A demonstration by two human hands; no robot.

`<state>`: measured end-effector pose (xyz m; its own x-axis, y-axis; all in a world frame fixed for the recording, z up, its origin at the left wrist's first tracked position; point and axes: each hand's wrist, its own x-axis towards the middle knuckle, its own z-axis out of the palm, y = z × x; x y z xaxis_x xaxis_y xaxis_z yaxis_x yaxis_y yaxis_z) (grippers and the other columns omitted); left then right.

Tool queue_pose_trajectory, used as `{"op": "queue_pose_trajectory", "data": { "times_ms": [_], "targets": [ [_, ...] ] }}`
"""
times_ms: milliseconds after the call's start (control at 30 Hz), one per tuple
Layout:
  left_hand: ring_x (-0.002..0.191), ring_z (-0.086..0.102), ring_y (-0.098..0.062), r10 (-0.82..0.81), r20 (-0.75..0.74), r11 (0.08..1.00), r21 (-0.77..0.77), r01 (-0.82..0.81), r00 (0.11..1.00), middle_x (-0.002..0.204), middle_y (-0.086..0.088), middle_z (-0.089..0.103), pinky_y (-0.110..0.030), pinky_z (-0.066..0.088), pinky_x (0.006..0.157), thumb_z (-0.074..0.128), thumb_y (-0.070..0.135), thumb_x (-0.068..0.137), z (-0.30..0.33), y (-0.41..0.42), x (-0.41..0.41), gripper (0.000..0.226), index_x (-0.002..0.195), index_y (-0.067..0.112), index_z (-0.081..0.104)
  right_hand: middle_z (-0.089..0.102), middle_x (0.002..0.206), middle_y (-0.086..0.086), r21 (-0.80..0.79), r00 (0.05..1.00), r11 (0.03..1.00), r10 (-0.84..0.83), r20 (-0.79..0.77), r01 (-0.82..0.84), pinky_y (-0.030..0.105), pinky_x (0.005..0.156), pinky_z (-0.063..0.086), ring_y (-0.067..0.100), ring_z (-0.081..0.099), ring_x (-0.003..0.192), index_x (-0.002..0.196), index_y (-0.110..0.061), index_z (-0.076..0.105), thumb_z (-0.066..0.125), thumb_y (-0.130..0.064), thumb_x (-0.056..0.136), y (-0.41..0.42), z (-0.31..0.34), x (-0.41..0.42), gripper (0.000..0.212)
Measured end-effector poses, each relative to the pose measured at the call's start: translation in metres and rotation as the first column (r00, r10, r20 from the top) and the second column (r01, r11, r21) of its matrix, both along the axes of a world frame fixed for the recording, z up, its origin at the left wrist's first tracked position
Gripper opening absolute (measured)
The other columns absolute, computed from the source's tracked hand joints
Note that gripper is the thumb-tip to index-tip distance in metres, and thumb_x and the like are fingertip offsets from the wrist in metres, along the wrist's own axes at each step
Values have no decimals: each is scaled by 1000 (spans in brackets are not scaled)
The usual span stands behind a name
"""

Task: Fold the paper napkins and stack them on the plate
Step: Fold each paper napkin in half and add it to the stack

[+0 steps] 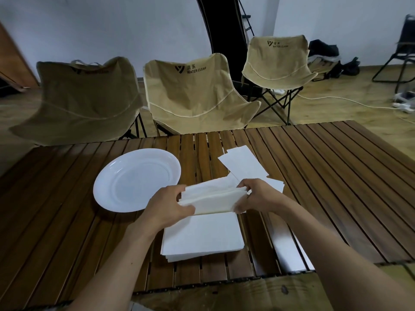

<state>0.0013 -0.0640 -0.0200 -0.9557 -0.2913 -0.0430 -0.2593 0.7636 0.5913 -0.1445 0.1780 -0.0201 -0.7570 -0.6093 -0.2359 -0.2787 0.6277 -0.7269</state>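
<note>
A white paper napkin (211, 198) is held just above the table, partly folded with several layers showing. My left hand (166, 205) grips its left end and my right hand (258, 195) pinches its right end. Under the hands lies a flat stack of unfolded white napkins (202, 236). A round white plate (137, 180) sits to the left of the hands with nothing on it. Folded napkins (242, 164) lie on the slats just beyond my right hand.
The slatted wooden table (325, 176) ends close to me at its near edge (224, 283). A white strip (289, 248) lies along the slats at the right. Three beige folding chairs (190, 95) stand behind the table. Cables and a power strip (402, 106) lie on the floor at right.
</note>
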Motion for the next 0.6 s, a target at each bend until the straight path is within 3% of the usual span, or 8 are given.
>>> {"op": "queue_pose_trajectory", "data": {
  "times_ms": [167,233,333,433,533,600],
  "targets": [
    [99,67,-12,-83,4,990,111,82,997,104,18,69,-30,62,82,84,23,74,-2,1,-1,28,83,29,58,40,134,-12,-36,999,999,-38,26,39,40,97,56,24,57,118,150,-32,27,95,-20,60,2,-2,-5,114],
    [103,67,-12,-99,1,985,145,97,995,106,20,70,-26,61,81,85,17,74,-2,2,-1,34,81,26,53,41,133,-12,-27,999,1000,-8,48,10,39,101,52,23,55,120,153,-32,24,95,-17,60,4,-3,-5,118],
    [98,64,-14,-71,-9,988,134,72,997,103,13,65,-19,54,72,87,21,73,-2,2,-2,38,87,29,53,59,122,-2,-29,998,999,40,54,-39,30,90,58,21,62,110,130,-25,56,91,-12,65,5,-5,-6,76],
    [102,61,-9,-12,-28,988,152,16,1000,109,19,62,-21,52,78,87,28,74,-3,-1,-2,41,101,35,57,66,106,0,-32,997,999,27,-67,-29,30,82,61,20,65,98,100,-18,71,84,-11,73,4,-7,-7,31],
    [104,60,-7,1,-6,989,147,-1,1000,113,22,60,-23,51,81,83,33,78,-6,-4,0,44,115,40,61,67,100,-3,-80,990,997,13,-143,-25,19,68,56,16,65,92,94,-17,70,79,-10,78,0,-3,-5,19],
    [97,63,-10,32,-24,997,71,-30,999,105,18,63,-25,55,80,79,37,83,-6,-2,0,31,111,39,64,67,101,-4,-103,984,994,9,-176,-28,16,64,55,14,66,90,98,-18,68,78,-11,79,-3,-1,-2,22]
  ]
}}
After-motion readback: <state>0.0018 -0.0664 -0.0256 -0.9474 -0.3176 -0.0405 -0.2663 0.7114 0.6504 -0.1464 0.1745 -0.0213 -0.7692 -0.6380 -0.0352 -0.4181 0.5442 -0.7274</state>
